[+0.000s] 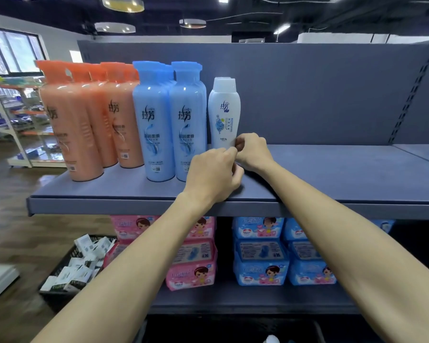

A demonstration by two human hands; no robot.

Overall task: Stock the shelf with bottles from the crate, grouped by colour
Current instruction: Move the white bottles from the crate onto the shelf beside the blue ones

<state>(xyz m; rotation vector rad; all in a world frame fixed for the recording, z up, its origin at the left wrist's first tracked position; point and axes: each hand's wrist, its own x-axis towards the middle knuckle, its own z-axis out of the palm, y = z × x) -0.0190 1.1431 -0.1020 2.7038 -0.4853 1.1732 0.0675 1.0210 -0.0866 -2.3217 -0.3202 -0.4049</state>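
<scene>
Dark ceiling [307, 11] at twelve o'clock, hung with round lamps [123, 3] and strip lights [281, 28]. Window [10, 49] in a pale wall at ten. Glossy wood floor [15, 219] at eight. White racks [13, 125] at nine.

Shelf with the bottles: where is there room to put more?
The grey top shelf is bare to the right of the white bottle, all the way to the side wall. The left is crowded: orange bottles, then blue bottles, packed together. Both hands crowd the white bottle's base.
</scene>
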